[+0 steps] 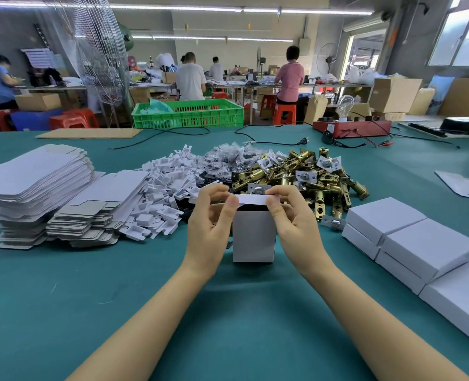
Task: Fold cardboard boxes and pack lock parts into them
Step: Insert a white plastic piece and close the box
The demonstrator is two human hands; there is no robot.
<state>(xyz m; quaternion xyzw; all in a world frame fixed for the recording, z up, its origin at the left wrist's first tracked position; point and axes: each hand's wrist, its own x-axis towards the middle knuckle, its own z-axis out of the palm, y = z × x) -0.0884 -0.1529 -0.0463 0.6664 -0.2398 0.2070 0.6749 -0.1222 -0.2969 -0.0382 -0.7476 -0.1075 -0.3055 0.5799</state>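
A white cardboard box [254,237] stands upright on the green table [117,284] in front of me, its top open. My left hand [211,215] and my right hand [291,215] pinch the two ends of its top flap [252,199] between thumb and fingers. The box's inside is dark and I cannot see what it holds. Behind it lies a heap of brass lock latches [304,177], some with white plates.
Stacks of flat white box blanks [35,188] lie at the left. White plastic inserts [161,199] and bagged parts [225,160] are piled mid-table. Closed white boxes [420,248] are stacked at the right. Cables, a red tester [351,127] and a green crate [189,114] are farther back.
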